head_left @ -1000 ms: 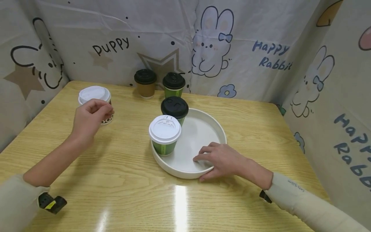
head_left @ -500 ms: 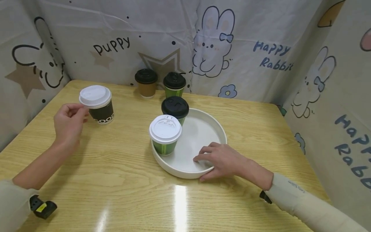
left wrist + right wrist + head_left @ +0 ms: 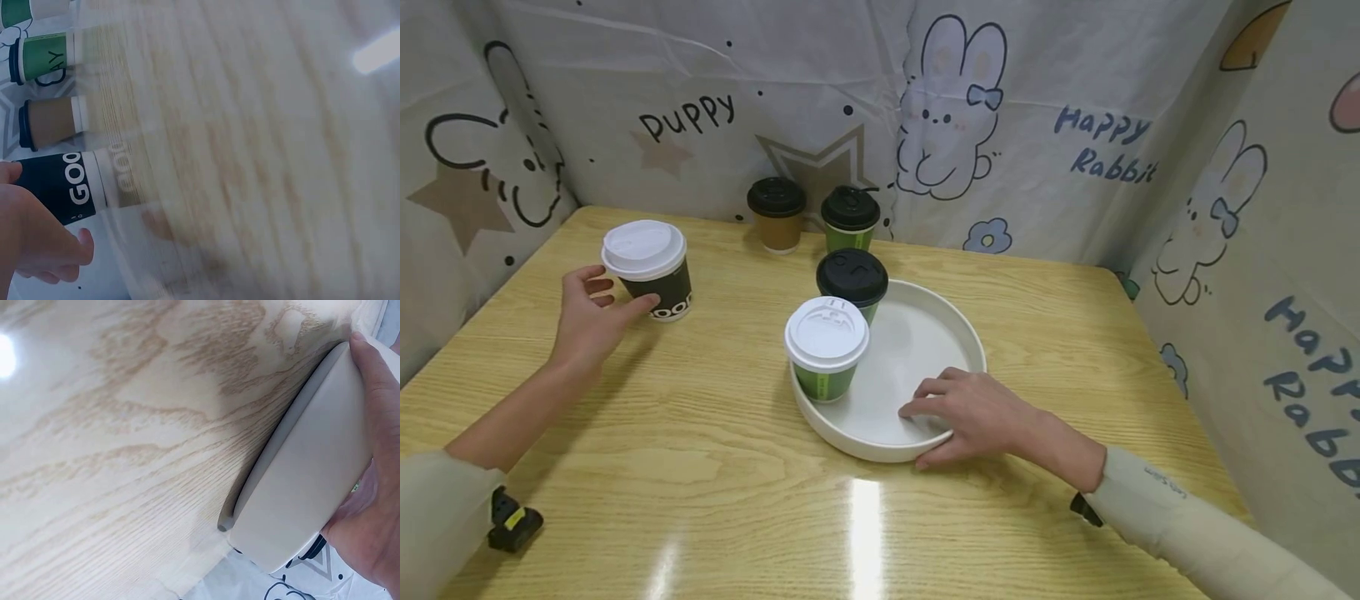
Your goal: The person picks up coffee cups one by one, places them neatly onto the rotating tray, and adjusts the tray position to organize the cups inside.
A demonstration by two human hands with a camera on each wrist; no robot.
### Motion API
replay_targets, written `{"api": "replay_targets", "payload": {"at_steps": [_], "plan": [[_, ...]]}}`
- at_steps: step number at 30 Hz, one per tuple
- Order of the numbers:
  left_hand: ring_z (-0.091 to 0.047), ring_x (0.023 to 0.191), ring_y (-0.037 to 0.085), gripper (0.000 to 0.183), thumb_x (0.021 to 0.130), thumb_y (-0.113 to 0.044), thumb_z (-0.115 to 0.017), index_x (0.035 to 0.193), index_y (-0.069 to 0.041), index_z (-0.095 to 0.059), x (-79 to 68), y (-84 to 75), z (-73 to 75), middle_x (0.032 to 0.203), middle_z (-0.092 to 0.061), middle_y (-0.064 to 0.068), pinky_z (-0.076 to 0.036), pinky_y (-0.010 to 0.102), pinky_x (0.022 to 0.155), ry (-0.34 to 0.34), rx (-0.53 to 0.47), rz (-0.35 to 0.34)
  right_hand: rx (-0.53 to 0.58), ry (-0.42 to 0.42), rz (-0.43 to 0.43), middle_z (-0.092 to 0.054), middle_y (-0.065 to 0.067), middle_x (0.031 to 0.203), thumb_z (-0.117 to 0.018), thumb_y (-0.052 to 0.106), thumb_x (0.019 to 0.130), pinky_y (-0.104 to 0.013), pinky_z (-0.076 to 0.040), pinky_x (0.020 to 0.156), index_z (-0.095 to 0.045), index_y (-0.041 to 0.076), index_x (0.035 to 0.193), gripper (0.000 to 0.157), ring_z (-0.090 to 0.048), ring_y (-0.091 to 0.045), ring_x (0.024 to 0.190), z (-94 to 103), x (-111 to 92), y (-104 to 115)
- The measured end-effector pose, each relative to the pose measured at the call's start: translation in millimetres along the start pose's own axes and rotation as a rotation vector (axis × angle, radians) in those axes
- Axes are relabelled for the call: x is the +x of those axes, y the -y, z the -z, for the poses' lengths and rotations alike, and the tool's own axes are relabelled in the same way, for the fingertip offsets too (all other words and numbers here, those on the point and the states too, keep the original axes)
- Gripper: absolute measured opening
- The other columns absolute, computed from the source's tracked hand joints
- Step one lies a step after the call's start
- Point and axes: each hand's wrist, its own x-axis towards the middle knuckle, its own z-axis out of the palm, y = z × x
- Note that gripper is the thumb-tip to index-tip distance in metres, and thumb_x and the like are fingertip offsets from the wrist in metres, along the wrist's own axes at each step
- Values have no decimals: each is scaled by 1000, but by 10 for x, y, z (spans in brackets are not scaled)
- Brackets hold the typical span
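A paper cup with a black sleeve and white lid [image 3: 658, 287] stands upright on the table at the left. My left hand [image 3: 587, 321] is beside it with thumb and fingers spread apart. The thumb lies in front of the sleeve and the fingers are at the cup's left side; in the left wrist view those fingers [image 3: 65, 256] look apart from the cup. My right hand [image 3: 977, 417] grips the near right rim of a round white tray [image 3: 880, 452], thumb outside and fingers inside. On the tray stand a green cup with a white lid [image 3: 827, 350] and a black-lidded green cup [image 3: 853, 279].
At the table's back edge stand a brown cup with a black lid [image 3: 777, 218] and a green cup with a black lid [image 3: 850, 221]. A printed cloth [image 3: 835, 83] hangs behind and at the sides of the wooden table [image 3: 715, 500].
My left hand moved from in front of the black-sleeved cup to its left side, then spread its fingers and brought the thumb across the sleeve. The right hand and tray stayed still.
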Motion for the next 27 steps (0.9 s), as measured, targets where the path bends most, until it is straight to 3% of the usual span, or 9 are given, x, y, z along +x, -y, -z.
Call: {"api": "replay_targets", "payload": {"at_steps": [8, 14, 20, 27], "plan": [[-29, 129, 32, 100, 91, -40, -71, 156, -15, 0, 47, -66, -69, 154, -15, 19, -38, 32, 94, -12, -32, 29, 2, 0, -3, -66, 3, 116, -70, 70, 79, -38, -54, 83, -70, 25, 124, 63, -61, -24, 103, -3, -5, 0], [-25, 134, 34, 100, 91, -38, -71, 157, -15, 1, 84, -91, -116, 158, -12, 19, -33, 39, 106, -9, -46, 29, 11, 5, -3, -66, 4, 116, -69, 70, 79, -38, -54, 83, -70, 26, 124, 64, -61, -23, 103, -13, 2, -6], [-28, 134, 32, 104, 89, -36, -75, 156, -14, 1, 146, -58, -155, 156, -14, 17, -32, 38, 110, -10, -51, 11, 15, 6, -11, -66, 4, 115, -70, 70, 78, -38, -54, 84, -70, 25, 123, 64, -61, -23, 103, -16, 1, -9], [-20, 142, 23, 105, 88, -33, -77, 156, -12, 1, 205, -50, -183, 158, -12, 16, -22, 36, 118, -18, -69, -11, 27, -3, -20, -67, 4, 115, -71, 70, 78, -37, -53, 86, -70, 23, 120, 64, -61, -21, 103, -5, -6, -9]]}}
